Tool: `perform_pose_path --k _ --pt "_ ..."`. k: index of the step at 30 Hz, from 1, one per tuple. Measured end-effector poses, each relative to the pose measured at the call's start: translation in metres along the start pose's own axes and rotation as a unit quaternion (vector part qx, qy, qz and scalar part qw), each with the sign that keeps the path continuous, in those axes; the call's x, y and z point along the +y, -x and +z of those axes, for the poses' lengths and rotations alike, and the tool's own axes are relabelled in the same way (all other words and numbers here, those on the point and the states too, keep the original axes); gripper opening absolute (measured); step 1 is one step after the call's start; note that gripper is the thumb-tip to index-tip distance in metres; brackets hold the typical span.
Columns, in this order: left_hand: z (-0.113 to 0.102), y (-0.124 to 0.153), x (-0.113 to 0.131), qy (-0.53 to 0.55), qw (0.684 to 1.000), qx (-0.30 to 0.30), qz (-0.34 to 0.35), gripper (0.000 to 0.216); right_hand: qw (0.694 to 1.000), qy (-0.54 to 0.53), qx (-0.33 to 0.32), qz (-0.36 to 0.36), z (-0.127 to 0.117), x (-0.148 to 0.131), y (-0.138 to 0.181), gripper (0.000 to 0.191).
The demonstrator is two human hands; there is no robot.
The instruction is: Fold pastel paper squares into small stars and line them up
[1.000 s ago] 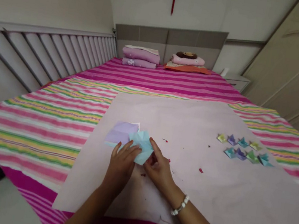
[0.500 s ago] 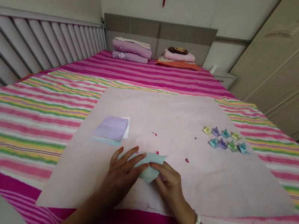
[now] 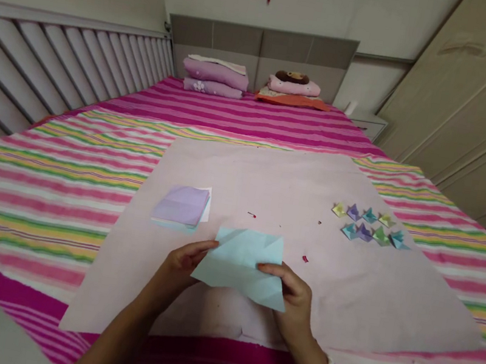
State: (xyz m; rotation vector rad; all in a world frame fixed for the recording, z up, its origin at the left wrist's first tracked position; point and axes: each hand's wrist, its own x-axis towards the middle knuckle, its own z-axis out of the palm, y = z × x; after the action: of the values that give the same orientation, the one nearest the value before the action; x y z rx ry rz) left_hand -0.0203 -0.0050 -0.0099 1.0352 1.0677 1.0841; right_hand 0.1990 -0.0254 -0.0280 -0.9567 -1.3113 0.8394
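A light blue sheet of paper (image 3: 243, 265), spread out with faint creases, is held up between both hands over the pale sheet (image 3: 244, 176). My left hand (image 3: 182, 261) pinches its left edge, thumb on top and the other fingers partly underneath. At the right edge, my right hand (image 3: 294, 295) grips it with the thumb lying on the upper face. A stack of square papers (image 3: 181, 204), purple on top, lies beyond my left hand. Several small folded paper pieces (image 3: 364, 232) in yellow, purple, green and blue stand in two rows at the right.
Small red bits, one of them a scrap (image 3: 305, 259), lie on the pale sheet. Beneath it is a striped bedspread (image 3: 59, 202). Folded bedding (image 3: 216, 76) sits by the headboard (image 3: 215, 36). A slatted rail (image 3: 71, 69) runs along the left, a wardrobe (image 3: 478, 121) on the right.
The blue paper was folded and pressed under both hands; now it is opened out wide. My left hand has moved left to its edge, and my right hand has shifted slightly right.
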Motion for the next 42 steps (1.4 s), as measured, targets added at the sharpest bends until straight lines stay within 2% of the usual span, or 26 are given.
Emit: perform_pose_path --k 3,6,11,13,17,18,20,23,25,28,32,37,42 --pt "0.004 -0.001 -0.001 0.029 0.999 -0.002 -0.018 0.037 0.999 -0.016 -0.007 0.031 0.001 0.0 -0.001 0.016" --pt "0.007 -0.004 -0.007 0.039 0.999 0.001 0.001 0.021 0.998 -0.015 -0.007 0.065 0.003 0.002 -0.001 0.007" --pt "0.017 -0.004 -0.013 0.009 0.997 0.04 0.069 0.015 0.984 -0.116 0.062 0.124 0.011 0.008 -0.005 0.016" --pt "0.022 -0.002 -0.011 0.024 0.994 0.067 0.079 0.024 0.972 -0.162 0.087 0.148 0.014 0.009 -0.008 0.02" --pt "0.03 -0.001 -0.003 0.085 0.987 0.127 0.047 0.078 0.959 -0.187 0.103 0.186 0.017 0.009 -0.011 0.052" --pt "0.031 -0.001 -0.002 0.105 0.986 0.128 0.034 0.082 0.958 -0.186 0.102 0.193 0.018 0.009 -0.012 0.056" --pt "0.034 -0.002 -0.003 0.15 0.984 0.098 0.006 0.071 0.956 -0.187 0.102 0.203 0.02 0.01 -0.012 0.056" --pt "0.04 -0.003 -0.01 0.223 0.972 0.039 -0.055 0.041 0.953 -0.191 0.111 0.207 0.026 0.01 -0.01 0.056" --pt "0.046 -0.003 -0.016 0.256 0.961 0.045 -0.092 0.032 0.954 -0.187 0.11 0.207 0.03 0.009 -0.008 0.058" --pt "0.052 -0.005 -0.018 0.26 0.958 0.06 -0.1 0.028 0.956 -0.183 0.088 0.212 0.035 0.006 -0.005 0.058" --pt "0.053 -0.004 -0.011 0.225 0.967 0.075 -0.095 0.027 0.955 -0.195 0.059 0.216 0.036 0.001 -0.004 0.058" --pt "0.05 0.003 -0.004 0.19 0.971 0.09 -0.116 0.041 0.965 -0.165 0.037 0.202 0.028 -0.003 -0.005 0.05" --pt "0.043 0.002 -0.001 0.178 0.971 0.106 -0.116 0.041 0.989 -0.084 -0.029 0.122 0.013 -0.001 -0.006 0.033"
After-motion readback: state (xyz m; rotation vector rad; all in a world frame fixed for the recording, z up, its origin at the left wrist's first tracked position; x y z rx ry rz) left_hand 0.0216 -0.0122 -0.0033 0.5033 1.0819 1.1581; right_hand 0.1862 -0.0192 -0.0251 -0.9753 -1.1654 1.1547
